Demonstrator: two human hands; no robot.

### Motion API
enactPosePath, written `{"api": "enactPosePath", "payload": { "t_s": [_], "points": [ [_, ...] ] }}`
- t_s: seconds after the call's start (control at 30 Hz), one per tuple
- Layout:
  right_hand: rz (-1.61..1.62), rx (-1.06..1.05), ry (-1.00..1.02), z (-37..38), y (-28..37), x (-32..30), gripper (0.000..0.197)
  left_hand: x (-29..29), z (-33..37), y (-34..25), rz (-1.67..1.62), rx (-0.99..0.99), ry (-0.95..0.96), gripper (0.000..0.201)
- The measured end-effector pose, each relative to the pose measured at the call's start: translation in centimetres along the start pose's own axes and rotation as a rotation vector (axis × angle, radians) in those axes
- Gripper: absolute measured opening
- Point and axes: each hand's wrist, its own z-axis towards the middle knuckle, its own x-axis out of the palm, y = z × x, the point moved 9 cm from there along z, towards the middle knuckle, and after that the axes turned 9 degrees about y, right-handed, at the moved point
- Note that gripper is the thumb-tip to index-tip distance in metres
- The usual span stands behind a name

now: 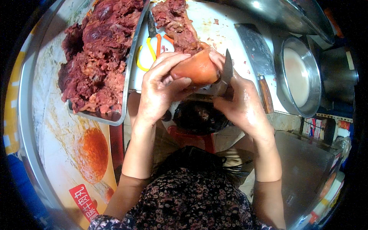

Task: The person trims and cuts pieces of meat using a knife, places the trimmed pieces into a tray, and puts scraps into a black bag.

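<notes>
In front of me my left hand (163,82) grips a piece of meat (197,69) with smooth, shiny orange-brown skin, its fingers and thumb closed round the left side. Beyond it, the meat's red, ragged end stretches over the white board. My right hand (239,97) is closed on a small knife (228,67), whose blade points up beside the right end of the skin. Fingers of that hand also touch the meat's upper right side. The knife's handle is mostly hidden in the palm.
A metal tray (126,88) heaped with dark red cooked meat (103,57) stands at the left. Scissors (152,40) with yellow and orange handles lie on the white board (211,11). A wooden-handled cleaver (255,50) and a metal bowl (301,76) of whitish liquid are to the right.
</notes>
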Motion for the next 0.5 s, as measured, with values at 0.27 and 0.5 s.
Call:
{"api": "enactPosePath", "payload": {
  "t_s": [0.27, 0.5],
  "points": [
    [0.589, 0.006, -0.406, 1.4, -1.1, -5.1, 0.014, 0.4, 0.1, -0.7, 0.153, 0.102, 0.014, 0.052],
    [0.626, -0.022, -0.333, 3.9, -1.9, -3.4, 0.012, 0.5, 0.1, -1.6, 0.229, 0.188, 0.030, 0.046]
  ]
}}
